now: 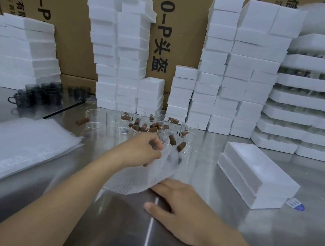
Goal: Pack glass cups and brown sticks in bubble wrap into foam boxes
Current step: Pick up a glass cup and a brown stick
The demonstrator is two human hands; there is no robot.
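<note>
A sheet of bubble wrap (144, 175) lies partly lifted on the steel table in front of me. My left hand (142, 149) pinches its upper edge with curled fingers. My right hand (178, 206) lies flat on the table, its fingertips touching the sheet's lower right edge. Behind the sheet stand several clear glass cups (113, 118) with short brown sticks (172, 140) scattered in and among them. An open white foam box (256, 171) sits to the right, on top of another foam piece.
A pile of bubble wrap sheets (10, 150) lies at the left. Dark glass mugs (40, 95) stand at the back left. Tall stacks of white foam boxes (123, 53) and foam trays (314, 100) line the back and right, with cardboard cartons (68, 12) behind.
</note>
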